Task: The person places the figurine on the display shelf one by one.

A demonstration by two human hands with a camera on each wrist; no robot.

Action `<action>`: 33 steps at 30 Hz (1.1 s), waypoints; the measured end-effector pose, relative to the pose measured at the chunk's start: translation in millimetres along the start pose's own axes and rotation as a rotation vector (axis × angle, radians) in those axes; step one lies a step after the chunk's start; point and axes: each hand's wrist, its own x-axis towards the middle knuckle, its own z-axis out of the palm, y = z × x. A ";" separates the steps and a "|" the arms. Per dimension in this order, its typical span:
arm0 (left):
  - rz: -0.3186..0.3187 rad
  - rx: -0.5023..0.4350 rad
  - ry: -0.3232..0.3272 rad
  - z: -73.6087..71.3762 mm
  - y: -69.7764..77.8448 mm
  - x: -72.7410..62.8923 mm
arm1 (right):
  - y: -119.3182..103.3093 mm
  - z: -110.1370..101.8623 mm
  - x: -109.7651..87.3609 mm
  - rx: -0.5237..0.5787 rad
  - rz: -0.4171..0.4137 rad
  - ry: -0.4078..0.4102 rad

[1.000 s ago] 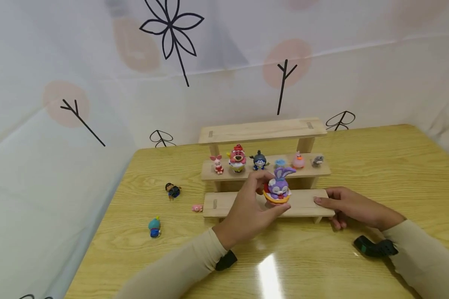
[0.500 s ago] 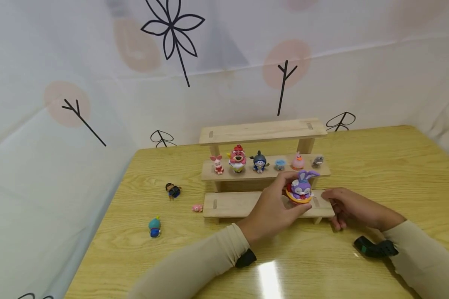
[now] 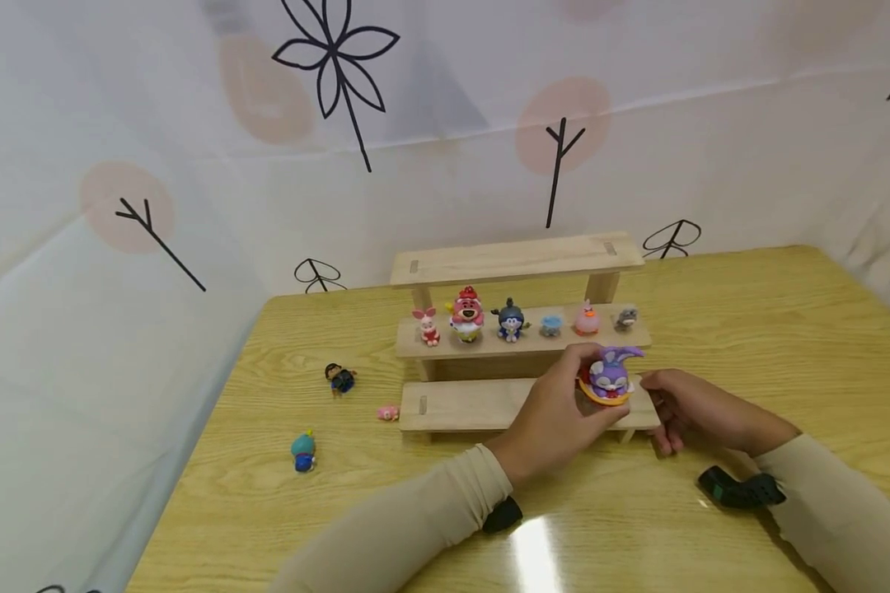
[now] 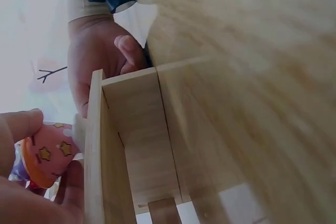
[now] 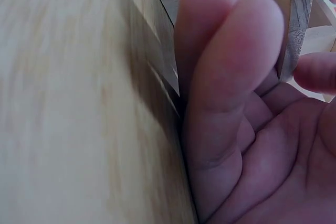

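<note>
My left hand [image 3: 549, 424] grips a purple rabbit figurine [image 3: 610, 377] between thumb and fingers, over the right part of the lowest tier. In the left wrist view the figurine's pink base [image 4: 55, 150] with gold stars shows beside the board's edge. The three-tier wooden shelf [image 3: 467, 403] stands on the table. At the lowest tier's right end, my right hand [image 3: 700, 412] holds the board, thumb against it and fingers curled beside and below. Several small figurines line the middle tier, among them a pink bear [image 3: 466, 315] and a dark-haired figure [image 3: 511, 321].
Left of the shelf lie a dark-clothed figurine [image 3: 339, 379], a teal-headed figurine [image 3: 303, 452] and a small pink pig [image 3: 388, 413]. The top tier [image 3: 515, 259] is bare wood. A patterned white cloth [image 3: 445, 165] hangs behind the table.
My left hand has carried the rabbit figurine rightward along the lowest tier, slightly lower now. The right hand stays at the board's end; its thumb has drawn back toward the edge.
</note>
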 end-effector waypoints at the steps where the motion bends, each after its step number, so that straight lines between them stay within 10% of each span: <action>1: -0.002 0.009 -0.001 1.2 -1.0 -0.1 | 0.4 0.2 0.5 -0.003 0.003 0.004; 33: 0.005 0.075 -0.046 10.9 1.5 3.3 | 1.6 1.6 1.6 -0.022 0.006 0.035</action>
